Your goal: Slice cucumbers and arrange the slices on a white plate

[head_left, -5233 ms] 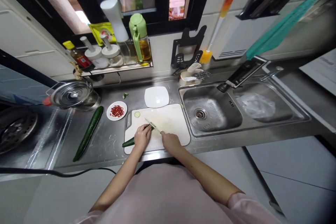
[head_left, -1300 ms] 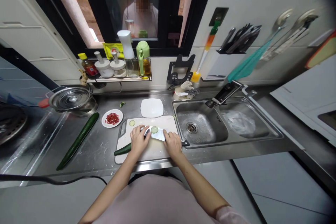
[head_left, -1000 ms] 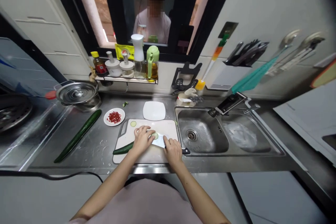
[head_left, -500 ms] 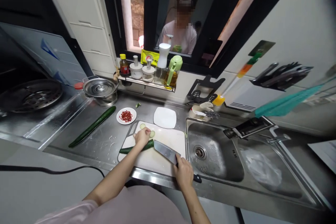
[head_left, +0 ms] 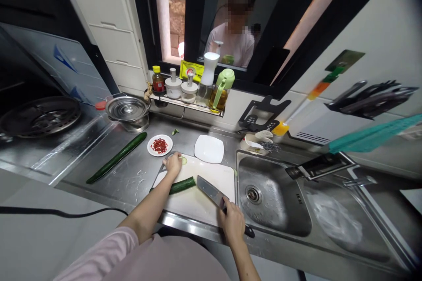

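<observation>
A white cutting board (head_left: 204, 202) lies on the steel counter left of the sink. On it rests a cut cucumber piece (head_left: 182, 185). My right hand (head_left: 232, 224) grips a knife (head_left: 211, 189) by its black handle, blade pointing toward the cucumber piece. My left hand (head_left: 173, 163) is at the board's far left corner, fingers curled down beside a cucumber slice (head_left: 184, 160). I cannot make out whether the fingers pinch anything.
A whole cucumber (head_left: 117, 158), a small dish of chopped red chili (head_left: 160, 145) and a white square plate (head_left: 209, 149) lie on the counter. A lidded pot (head_left: 127, 109) stands at left. The sink (head_left: 273, 197) is at right, and condiment bottles sit on a shelf (head_left: 184, 102).
My left hand left the cucumber piece and moved to the board's far corner with the slices. The knife lifted off the cucumber and drew back toward me. The view swung left.
</observation>
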Demonstrator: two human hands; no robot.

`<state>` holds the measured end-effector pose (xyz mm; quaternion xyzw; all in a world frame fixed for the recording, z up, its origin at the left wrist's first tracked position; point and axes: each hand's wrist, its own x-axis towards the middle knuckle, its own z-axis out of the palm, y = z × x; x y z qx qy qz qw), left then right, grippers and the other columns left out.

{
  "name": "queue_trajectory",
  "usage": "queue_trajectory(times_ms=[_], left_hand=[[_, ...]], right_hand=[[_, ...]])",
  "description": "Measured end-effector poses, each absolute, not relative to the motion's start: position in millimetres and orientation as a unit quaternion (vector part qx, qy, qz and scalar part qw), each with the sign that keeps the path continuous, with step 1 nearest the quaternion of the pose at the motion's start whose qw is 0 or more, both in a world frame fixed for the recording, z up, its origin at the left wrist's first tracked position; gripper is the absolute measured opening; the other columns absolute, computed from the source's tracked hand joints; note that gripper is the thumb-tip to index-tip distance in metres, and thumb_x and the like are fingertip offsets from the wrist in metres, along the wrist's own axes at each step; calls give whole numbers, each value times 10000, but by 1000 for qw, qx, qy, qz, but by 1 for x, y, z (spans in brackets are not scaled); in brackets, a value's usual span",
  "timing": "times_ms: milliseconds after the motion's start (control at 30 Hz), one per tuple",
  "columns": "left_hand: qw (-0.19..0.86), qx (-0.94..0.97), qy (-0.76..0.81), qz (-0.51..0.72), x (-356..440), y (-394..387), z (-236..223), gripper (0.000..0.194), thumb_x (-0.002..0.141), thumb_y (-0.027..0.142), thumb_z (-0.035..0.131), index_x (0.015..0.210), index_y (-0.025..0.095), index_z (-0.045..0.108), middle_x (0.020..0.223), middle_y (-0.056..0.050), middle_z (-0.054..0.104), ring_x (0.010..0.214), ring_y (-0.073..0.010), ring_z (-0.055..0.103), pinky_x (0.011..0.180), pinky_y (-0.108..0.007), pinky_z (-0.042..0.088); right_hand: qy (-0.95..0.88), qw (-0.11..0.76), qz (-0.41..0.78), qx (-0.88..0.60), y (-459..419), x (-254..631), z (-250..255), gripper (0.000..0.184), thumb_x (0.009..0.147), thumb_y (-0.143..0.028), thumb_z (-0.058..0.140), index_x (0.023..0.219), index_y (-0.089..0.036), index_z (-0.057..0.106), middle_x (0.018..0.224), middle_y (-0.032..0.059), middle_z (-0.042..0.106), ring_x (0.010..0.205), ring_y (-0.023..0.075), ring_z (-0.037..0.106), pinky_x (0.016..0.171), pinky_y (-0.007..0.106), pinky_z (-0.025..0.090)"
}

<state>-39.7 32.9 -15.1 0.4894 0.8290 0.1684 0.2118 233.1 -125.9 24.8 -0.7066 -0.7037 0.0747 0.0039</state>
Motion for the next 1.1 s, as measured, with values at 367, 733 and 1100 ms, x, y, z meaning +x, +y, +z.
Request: queue_trajectory(times_ms=[367, 733, 1100], left_hand=[[166, 529, 814, 176, -39, 34, -20, 257, 848, 235, 496, 1060, 241, 641, 991, -101, 695, 1032, -282, 558, 888, -424, 277], [188, 520, 813, 182, -39, 36, -16, 237, 841, 232, 516, 1043, 226, 639, 1053, -106, 682, 1074, -295, 528, 896, -436, 282], [159, 581, 706, 372, -26, -29, -6, 205, 886, 282, 491, 982, 208, 656, 985, -66, 669, 942, -213, 582, 871, -361, 435]], right_hand=[[-693, 21, 86, -716, -123, 233, 17, 402, 861, -236, 493, 1248, -216, 599, 1039, 65, 689, 944, 201, 618, 851, 271, 413], [-684, 20, 107, -721, -121, 230, 20, 406, 859, -231, 496, 1250, -208, 603, 1044, 70, 692, 959, 204, 621, 865, 270, 409], [-583, 53, 248, -772, -112, 219, 22, 430, 948, -414, 324, 1178, -210, 624, 973, 81, 721, 862, 203, 655, 696, 256, 399]])
